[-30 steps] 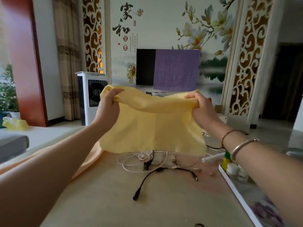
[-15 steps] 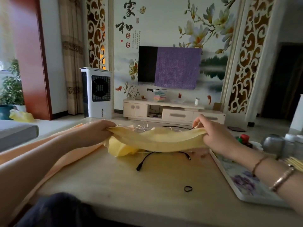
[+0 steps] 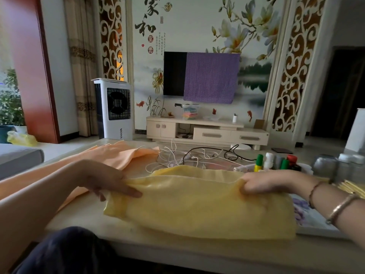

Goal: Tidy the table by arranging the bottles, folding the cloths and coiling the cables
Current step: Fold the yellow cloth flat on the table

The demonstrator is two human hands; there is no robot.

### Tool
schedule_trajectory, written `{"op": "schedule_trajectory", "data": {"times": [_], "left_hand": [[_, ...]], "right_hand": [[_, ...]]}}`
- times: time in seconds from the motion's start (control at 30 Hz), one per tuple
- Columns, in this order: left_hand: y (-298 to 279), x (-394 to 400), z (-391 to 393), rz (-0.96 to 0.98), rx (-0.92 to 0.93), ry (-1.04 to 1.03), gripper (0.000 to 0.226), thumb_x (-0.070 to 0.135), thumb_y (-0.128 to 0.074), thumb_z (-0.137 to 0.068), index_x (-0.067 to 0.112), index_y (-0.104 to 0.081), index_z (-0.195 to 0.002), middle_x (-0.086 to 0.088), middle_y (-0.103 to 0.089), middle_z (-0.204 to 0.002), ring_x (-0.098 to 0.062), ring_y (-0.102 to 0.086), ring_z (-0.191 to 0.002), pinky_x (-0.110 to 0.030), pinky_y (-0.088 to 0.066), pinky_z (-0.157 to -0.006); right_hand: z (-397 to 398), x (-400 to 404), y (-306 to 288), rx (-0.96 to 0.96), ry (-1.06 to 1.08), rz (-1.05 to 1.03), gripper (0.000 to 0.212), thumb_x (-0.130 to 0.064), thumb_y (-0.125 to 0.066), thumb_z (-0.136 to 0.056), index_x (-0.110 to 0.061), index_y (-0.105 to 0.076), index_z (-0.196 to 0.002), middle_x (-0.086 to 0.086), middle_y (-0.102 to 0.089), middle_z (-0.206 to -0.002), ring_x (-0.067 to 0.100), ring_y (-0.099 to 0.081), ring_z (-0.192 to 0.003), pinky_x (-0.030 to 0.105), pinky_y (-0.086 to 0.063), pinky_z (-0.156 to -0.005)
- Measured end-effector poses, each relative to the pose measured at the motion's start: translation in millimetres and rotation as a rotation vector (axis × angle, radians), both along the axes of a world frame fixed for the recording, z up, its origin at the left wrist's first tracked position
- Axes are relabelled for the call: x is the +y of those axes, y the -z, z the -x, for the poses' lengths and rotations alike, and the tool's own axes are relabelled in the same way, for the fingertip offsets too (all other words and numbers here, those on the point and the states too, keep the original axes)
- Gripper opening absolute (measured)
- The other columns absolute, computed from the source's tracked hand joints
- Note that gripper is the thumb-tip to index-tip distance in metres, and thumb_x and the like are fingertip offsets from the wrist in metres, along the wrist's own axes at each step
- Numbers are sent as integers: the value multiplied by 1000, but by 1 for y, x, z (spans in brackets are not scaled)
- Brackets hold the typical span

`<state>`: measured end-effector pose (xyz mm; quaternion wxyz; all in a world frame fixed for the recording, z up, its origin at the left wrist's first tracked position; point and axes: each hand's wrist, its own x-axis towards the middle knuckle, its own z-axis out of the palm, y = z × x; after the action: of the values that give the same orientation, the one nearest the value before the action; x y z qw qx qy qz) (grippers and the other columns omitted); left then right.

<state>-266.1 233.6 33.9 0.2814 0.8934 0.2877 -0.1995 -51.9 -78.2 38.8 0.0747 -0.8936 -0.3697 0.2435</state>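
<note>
Beige table [image 3: 94, 214] bears yellow cloth [image 3: 197, 206], tangled cables [image 3: 189, 157], seemingly bottles [image 3: 276, 162].

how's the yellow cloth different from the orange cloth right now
The yellow cloth lies doubled over near the table's front edge; the orange cloth sprawls loose and rumpled further back on the left. Left hand and right hand grip the yellow cloth; nothing holds the orange cloth. Both rest on the table.
</note>
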Motion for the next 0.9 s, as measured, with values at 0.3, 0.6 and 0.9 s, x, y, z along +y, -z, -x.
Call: {"op": "schedule_trajectory", "data": {"times": [0.3,0.6,0.9], "left_hand": [[48,35,-70,39,-363,-224,34,46,-65,-86,16,-66,-103,-10,-68,-110,-22,-62,-91,-33,-52,-82],[75,48,-141,-26,-607,-221,18,30,-73,-81,13,-72,-82,2,-57,-67,-10,-51,-57,-13,-38,-39],[79,57,-146,-69,-602,-135,8,23,-77,-78,21,-69,-80,3,-64,-76,-8,-55,-60,-11,-36,-36]], "right_hand": [[-63,49,51,-571,190,16,10,-14,-45,-88,-15,-54,-92,5,-55,-87,23,-54,-79,25,-31,-48],[-90,88,72,-865,234,88,39,-19,-46,-88,-15,-48,-127,6,-45,-132,28,-38,-125,40,-36,-100],[-77,120,85,-1067,147,-93,43,-17,-45,-87,-12,-34,-127,8,-36,-129,27,-33,-119,37,-30,-100]]}}
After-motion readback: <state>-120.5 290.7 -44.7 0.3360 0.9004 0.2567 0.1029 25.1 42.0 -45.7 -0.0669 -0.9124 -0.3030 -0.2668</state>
